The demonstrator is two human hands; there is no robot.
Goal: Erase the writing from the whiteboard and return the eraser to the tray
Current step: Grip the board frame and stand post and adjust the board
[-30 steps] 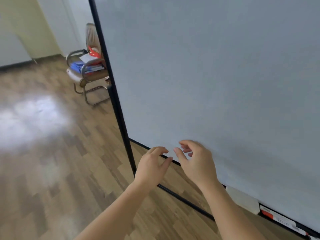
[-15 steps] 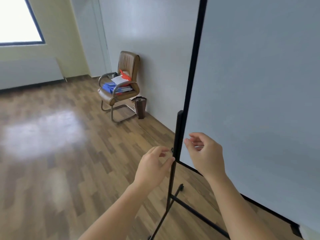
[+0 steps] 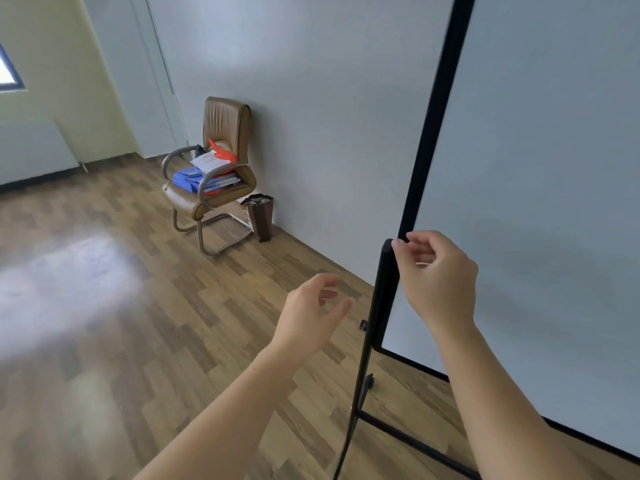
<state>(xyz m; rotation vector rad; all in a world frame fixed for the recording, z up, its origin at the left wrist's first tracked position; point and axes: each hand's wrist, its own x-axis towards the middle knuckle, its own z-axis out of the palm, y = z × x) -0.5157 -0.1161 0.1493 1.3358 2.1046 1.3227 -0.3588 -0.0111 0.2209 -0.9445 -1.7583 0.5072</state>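
Whiteboard (image 3: 540, 188) at 3 o'clock, blank where visible. Right hand (image 3: 438, 282) loosely curled, fingertips at stand post (image 3: 386, 292), gripping nothing. Left hand (image 3: 311, 315) open, empty, at 6 o'clock.

The whiteboard (image 3: 540, 174) stands on the right, its stand post (image 3: 386, 289) at its left edge. Left of it, against the wall (image 3: 329, 109), sits a chair (image 3: 214, 174) with folders (image 3: 202, 180) on its seat and a bin (image 3: 259, 216) just beside it.
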